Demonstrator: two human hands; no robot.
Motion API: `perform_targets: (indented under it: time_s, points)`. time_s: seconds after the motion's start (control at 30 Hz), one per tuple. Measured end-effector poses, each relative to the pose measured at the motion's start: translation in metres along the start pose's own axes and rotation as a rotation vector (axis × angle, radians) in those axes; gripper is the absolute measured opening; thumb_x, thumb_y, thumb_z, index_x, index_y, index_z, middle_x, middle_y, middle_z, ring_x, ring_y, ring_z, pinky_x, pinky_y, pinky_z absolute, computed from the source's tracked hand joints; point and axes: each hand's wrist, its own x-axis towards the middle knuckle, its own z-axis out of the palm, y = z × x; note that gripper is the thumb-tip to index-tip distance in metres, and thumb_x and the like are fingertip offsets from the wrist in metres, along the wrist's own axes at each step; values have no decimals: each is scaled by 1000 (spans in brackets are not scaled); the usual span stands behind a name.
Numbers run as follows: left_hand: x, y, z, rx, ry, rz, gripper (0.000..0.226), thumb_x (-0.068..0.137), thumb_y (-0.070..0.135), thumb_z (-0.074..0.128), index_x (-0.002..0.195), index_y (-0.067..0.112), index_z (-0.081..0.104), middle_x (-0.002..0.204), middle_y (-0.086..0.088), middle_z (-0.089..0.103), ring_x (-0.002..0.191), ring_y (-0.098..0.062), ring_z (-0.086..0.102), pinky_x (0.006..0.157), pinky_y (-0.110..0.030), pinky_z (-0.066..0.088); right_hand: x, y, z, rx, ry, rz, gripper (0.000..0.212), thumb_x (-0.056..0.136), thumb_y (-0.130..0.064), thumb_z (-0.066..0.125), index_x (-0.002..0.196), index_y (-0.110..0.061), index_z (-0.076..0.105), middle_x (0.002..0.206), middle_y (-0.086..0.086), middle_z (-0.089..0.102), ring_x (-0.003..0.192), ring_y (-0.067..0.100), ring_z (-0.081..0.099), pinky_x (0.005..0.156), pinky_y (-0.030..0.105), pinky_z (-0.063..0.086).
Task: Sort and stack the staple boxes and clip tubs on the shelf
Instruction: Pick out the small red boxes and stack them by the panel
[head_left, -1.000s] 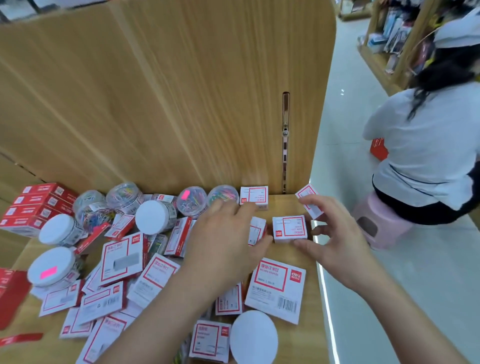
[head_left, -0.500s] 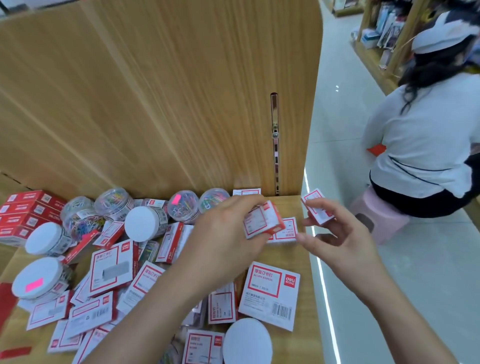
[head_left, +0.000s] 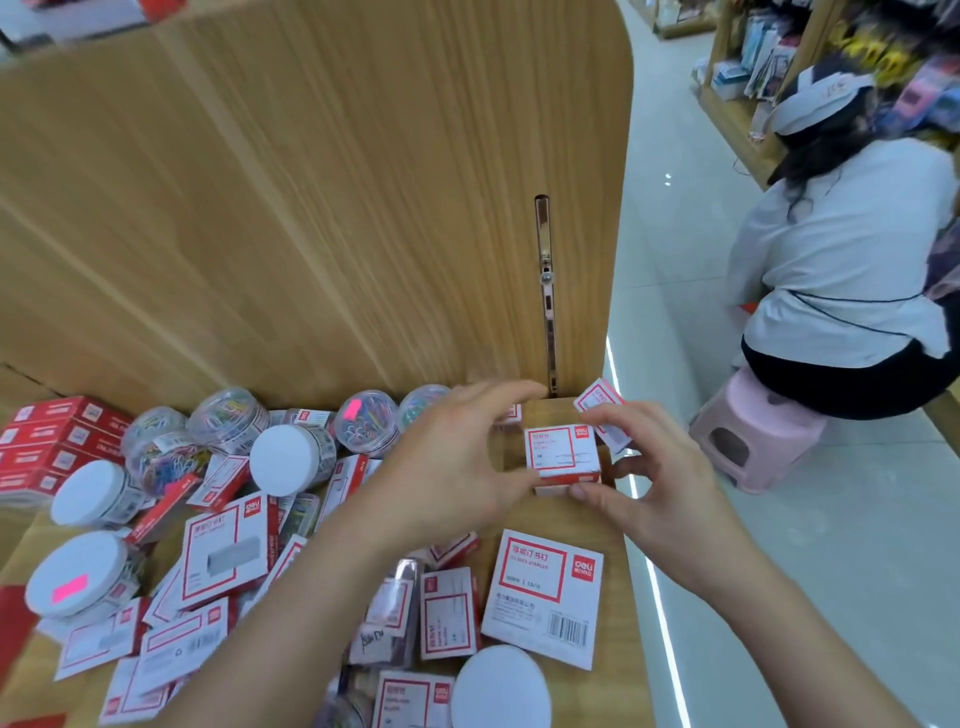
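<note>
Staple boxes (head_left: 563, 453), two small ones stacked at the shelf's (head_left: 587, 514) back right corner. Our left hand (head_left: 457, 462) and right hand (head_left: 644, 499) pinch the pair from both sides, likely squaring its edges; the right also holds a spare box (head_left: 597, 402). Clip tubs (head_left: 285, 457) lie well left.

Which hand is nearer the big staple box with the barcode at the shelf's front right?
Right. The right hand hovers just above the big staple box; the left hand sits farther, up and left.
</note>
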Motion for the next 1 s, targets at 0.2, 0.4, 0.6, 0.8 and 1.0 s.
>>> perform_targets:
  time_s: [0.2,0.4,0.6,0.8,1.0]
  points:
    - [13,-14,0,594,50,-34,44,85,36,57,127,25,52,121,4,60,108,-22,46,86,-37,43,3,8,2,-31,143,-32,51,70,-11,83,113,-26,60,109,-8,54,97,9,59,79,16,51]
    - [17,-12,7,560,-24,-113,49,83,53,59,127,33,50,119,6,49,114,-19,36,84,-37,29,10,15,-4,-55,206,-35,52,73,-11,81,118,-26,60,111,-8,52,100,7,60,85,16,52]
    - [5,-9,-9,374,257,22,46,75,24,76,119,23,61,113,4,60,108,-22,53,92,-38,36,13,17,-1,12,196,-27,54,73,-7,80,120,-23,60,113,-4,53,103,9,61,86,13,51]
    - [15,18,0,13,180,24,53,79,16,74,129,21,58,120,6,57,109,-9,54,95,-22,41,19,14,12,92,195,-9,58,73,-9,80,126,-22,59,111,-6,52,103,12,62,87,24,54]
    - [15,15,21,-329,305,-162,53,70,12,82,112,32,57,108,15,61,94,3,63,83,-25,56,10,9,15,85,249,40,59,73,-31,77,128,-23,58,109,-6,53,99,10,61,84,24,55]
